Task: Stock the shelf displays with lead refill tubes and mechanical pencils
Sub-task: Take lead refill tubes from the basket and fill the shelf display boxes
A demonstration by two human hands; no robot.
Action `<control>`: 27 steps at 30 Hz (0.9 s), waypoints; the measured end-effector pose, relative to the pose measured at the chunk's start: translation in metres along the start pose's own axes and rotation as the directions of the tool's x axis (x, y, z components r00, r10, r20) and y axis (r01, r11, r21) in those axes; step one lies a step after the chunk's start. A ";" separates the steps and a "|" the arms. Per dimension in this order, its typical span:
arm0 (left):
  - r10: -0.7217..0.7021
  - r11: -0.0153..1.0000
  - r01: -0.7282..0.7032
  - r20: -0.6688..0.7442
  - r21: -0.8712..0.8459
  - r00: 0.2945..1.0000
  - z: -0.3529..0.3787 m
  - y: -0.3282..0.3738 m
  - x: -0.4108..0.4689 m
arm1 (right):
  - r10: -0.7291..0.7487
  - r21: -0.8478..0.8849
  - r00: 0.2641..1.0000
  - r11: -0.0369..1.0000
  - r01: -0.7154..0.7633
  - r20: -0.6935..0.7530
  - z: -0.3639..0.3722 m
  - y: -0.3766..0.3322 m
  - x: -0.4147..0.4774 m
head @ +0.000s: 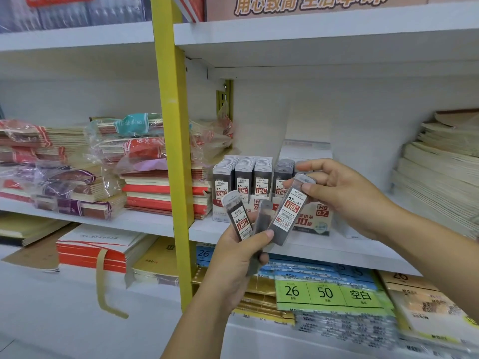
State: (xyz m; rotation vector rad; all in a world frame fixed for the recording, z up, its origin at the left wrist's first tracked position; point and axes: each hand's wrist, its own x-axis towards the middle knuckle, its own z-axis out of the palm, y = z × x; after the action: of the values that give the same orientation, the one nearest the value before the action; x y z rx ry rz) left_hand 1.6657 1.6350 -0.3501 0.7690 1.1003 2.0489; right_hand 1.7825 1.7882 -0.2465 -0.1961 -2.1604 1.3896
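My left hand point(237, 257) grips a fan of lead refill tubes: a 0.5 tube point(237, 215) on the left and a darker tube point(261, 221) beside it. My right hand point(342, 195) pinches the top of a 0.7 tube point(290, 208) whose lower end still sits by my left thumb. Behind them on the middle shelf stand two display boxes: the 0.5 box point(242, 177) packed with rows of tubes, and the 0.7 box point(321, 211) with several tubes at its left side.
A yellow upright post point(173, 141) divides the shelving. Stacks of wrapped notebooks point(77, 167) lie left of it, and cream notebooks point(440, 167) pile up at the right. Loose-leaf paper packs point(326, 291) fill the lower shelf. Bare shelf board point(337, 251) runs below the boxes.
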 end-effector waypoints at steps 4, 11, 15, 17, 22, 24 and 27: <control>0.005 1.000 -0.005 -0.063 0.004 0.998 0.003 0.000 0.000 | 0.005 0.034 1.000 0.999 -0.004 -0.026 0.000 0.005 0.000; 0.077 0.996 -0.075 -0.068 0.041 0.995 0.004 0.001 0.002 | -0.270 -0.192 0.927 0.955 0.224 -0.261 -0.029 -0.017 0.015; 0.104 0.986 -0.090 -0.099 0.138 0.990 0.004 0.001 0.005 | -0.490 -0.635 0.857 0.715 0.291 -0.159 -0.037 -0.020 0.028; 0.114 0.978 -0.096 -0.092 0.183 0.989 0.004 0.002 0.005 | -0.467 -0.757 0.880 0.604 0.249 -0.083 -0.032 -0.013 0.032; 0.127 0.970 -0.106 -0.080 0.220 0.989 0.005 0.003 0.005 | -0.433 -0.828 0.898 0.531 0.180 -0.082 -0.026 0.000 0.040; 0.131 0.967 -0.112 -0.071 0.228 0.989 0.004 0.003 0.005 | -0.423 -0.884 0.903 0.448 0.135 -0.076 -0.024 0.004 0.045; 0.138 0.962 -0.121 -0.051 0.246 0.989 0.004 0.004 0.004 | -0.358 -0.933 0.933 0.347 0.094 -0.039 -0.023 0.009 0.048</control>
State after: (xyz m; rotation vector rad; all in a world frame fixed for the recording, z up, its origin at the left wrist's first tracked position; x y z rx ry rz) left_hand 1.6652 1.6382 -0.3444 0.9189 1.3910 2.0851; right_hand 1.7532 1.8294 -0.2293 -0.4224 -2.3728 -0.1893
